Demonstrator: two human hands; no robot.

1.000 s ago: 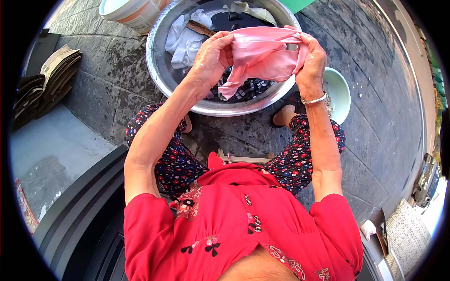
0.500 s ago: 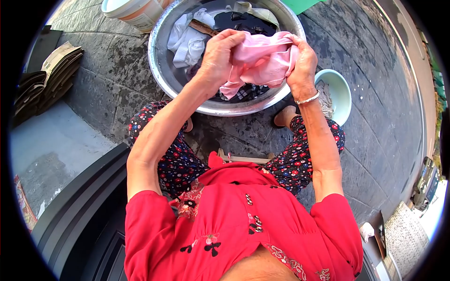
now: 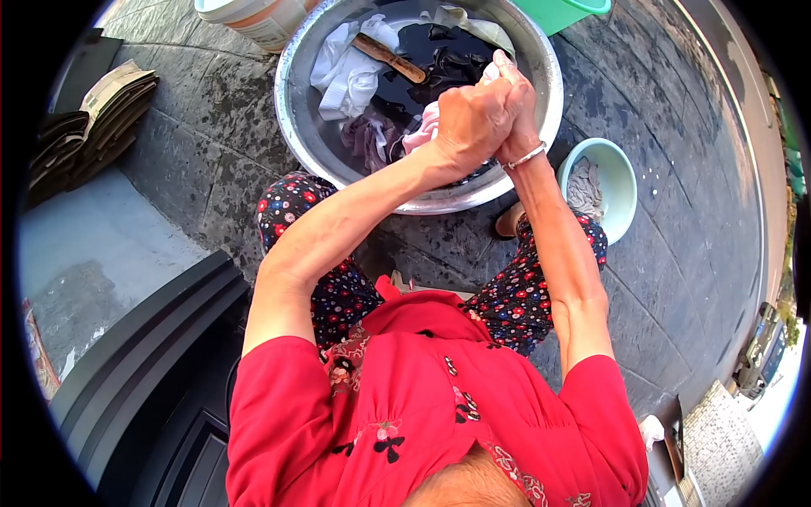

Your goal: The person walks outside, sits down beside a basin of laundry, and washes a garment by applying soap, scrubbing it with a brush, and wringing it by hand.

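Above the right side of a large metal basin [image 3: 296, 139], my left hand [image 3: 475, 120] and my right hand [image 3: 521, 110] press together, both closed around the bunched pink cloth [image 3: 422, 128]. Part of this cloth hangs below my left hand, and a small pale bit shows at the top of the grip; the rest is hidden by the fingers. In the basin, white cloths [image 3: 348, 80] lie at the left, a dull purple cloth [image 3: 369, 139] lower down, and dark cloth [image 3: 456, 72] in dark water. A wooden stick [image 3: 389, 57] rests across them.
A pale green bowl [image 3: 625, 190] holding a grey cloth [image 3: 585, 190] stands right of the basin. At the top are a white and orange bucket [image 3: 262, 29] and a green tub [image 3: 568, 13]. Stacked flat cardboard [image 3: 101, 118] lies at the left. My knees flank the basin's near side.
The pink cloth, spread between my hands before, is now bunched within them. My left hand has moved right and down against my right hand. More of the wooden stick shows.
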